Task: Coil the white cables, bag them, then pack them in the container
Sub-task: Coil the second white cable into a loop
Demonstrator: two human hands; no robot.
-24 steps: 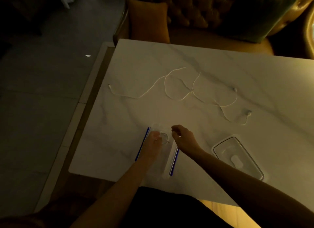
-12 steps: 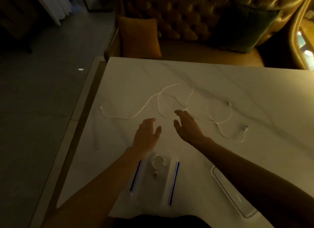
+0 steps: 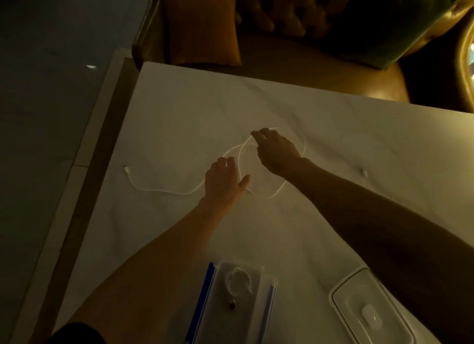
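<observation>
Dim marble counter [image 3: 179,113]: reaching mid-counter, left hand [image 3: 223,181] spread flat over loose white cable [image 3: 159,191], right hand [image 3: 275,148] pinching its loop. Sitting bagged near front edge, one coiled cable [image 3: 238,279]; waiting empty at front-right corner, container [image 3: 369,315].

Readable text: none, light too dim.
Bag [image 3: 238,302]: blue strips only, no lettering legible.
Container [image 3: 372,315], right of bag: clear, no label legible.
Bench [image 3: 179,128]: unmarked.
</observation>
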